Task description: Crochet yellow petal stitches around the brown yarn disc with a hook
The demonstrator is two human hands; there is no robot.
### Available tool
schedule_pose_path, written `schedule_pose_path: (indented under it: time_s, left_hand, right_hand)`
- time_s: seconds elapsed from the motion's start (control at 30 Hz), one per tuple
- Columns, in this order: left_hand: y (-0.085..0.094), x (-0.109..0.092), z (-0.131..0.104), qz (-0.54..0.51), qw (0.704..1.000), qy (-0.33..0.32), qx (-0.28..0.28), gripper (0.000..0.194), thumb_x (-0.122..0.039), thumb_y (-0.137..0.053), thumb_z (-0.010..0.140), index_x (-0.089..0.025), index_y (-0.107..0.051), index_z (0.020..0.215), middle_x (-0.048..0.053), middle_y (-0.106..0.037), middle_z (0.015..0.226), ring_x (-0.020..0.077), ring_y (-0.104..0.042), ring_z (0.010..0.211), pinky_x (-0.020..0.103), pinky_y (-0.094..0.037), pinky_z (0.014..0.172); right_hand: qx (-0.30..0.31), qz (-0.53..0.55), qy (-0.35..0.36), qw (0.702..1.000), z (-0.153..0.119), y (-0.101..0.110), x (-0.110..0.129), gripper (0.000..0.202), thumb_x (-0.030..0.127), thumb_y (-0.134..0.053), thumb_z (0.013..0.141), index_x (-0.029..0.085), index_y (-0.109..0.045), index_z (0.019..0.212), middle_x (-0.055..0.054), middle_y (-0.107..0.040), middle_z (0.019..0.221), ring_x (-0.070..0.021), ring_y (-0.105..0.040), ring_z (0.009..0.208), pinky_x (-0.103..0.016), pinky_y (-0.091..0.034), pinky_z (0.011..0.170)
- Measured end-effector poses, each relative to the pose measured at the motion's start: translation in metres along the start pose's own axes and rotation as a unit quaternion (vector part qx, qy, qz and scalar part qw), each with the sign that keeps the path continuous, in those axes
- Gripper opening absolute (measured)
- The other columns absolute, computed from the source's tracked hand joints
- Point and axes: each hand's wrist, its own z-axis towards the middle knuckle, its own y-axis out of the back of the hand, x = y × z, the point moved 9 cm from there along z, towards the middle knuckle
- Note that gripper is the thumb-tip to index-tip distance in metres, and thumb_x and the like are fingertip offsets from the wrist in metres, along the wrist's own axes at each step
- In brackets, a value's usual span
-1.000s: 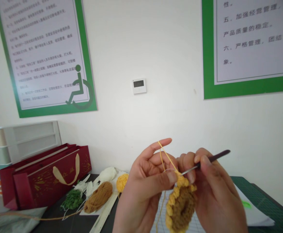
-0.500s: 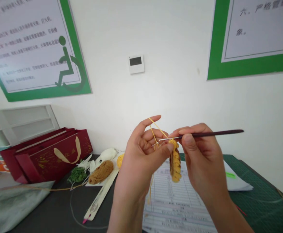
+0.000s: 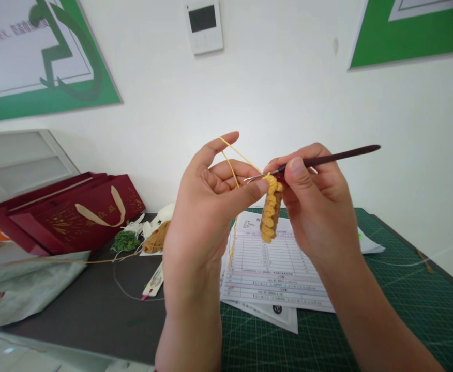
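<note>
A small yellow and brown crochet piece [image 3: 270, 214] hangs in the air between my hands. My left hand [image 3: 211, 191] pinches its top edge between thumb and fingers. Over the raised left index finger runs yellow yarn [image 3: 242, 154], stretched down to the work, and a loose strand drops below the palm. My right hand [image 3: 315, 196] grips a crochet hook [image 3: 341, 156] with a dark handle between thumb and fingers. The hook's metal tip points left and lies at the top of the crochet piece, beside my left thumb.
Printed sheets [image 3: 276, 268] lie below my hands on a green cutting mat [image 3: 401, 299]. At left are a dark red gift bag [image 3: 67, 214], green yarn [image 3: 125, 241], brown yarn [image 3: 156, 237], a paper bookmark [image 3: 153, 281] and a grey-green cloth [image 3: 36, 287]. A white wall stands behind.
The view has tilted down, so the wall panel and posters sit higher and more table shows. The crochet piece has turned, showing more of its brown side. Both hands keep their holds.
</note>
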Motion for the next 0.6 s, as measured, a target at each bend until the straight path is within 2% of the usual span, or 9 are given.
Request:
schedule_pose_path:
  time_s: [0.23,0.4,0.6]
  left_hand:
    - [0.0001,-0.0016,-0.0024,-0.001,1.0,0.005,-0.001,0.07,0.007,-0.08,0.062,-0.013,-0.059,0.126,-0.002,-0.07,0.068,0.0122,-0.065,0.058,0.023,-0.049,0.059]
    - [0.0015,-0.0023,-0.0033,-0.001,1.0,0.01,-0.003,0.07,0.006,-0.078,0.065,-0.015,-0.059,0.128,-0.002,-0.072,0.07,0.0115,-0.064,0.057,0.023,-0.049,0.058]
    - [-0.0005,-0.0052,-0.0037,-0.015,1.0,-0.008,0.002,0.081,0.009,-0.077,0.067,-0.011,-0.049,0.14,-0.002,-0.072,0.07,0.0113,-0.065,0.06,0.021,-0.052,0.061]
  right_hand:
    - [0.009,-0.004,0.002,1.0,-0.0014,-0.0022,0.0022,0.01,0.029,-0.068,0.095,0.028,-0.064,0.086,0.004,-0.072,0.088,-0.0123,-0.065,0.075,-0.03,-0.052,0.071]
    - [0.021,-0.005,0.009,1.0,-0.0029,-0.0035,0.0053,0.007,0.024,-0.071,0.093,0.027,-0.068,0.088,0.003,-0.073,0.092,-0.0126,-0.067,0.081,-0.03,-0.053,0.074]
    - [0.027,0.001,0.014,1.0,-0.0013,-0.0032,0.0053,0.006,0.022,-0.073,0.092,0.026,-0.069,0.09,0.003,-0.074,0.092,-0.012,-0.069,0.082,-0.028,-0.055,0.074]
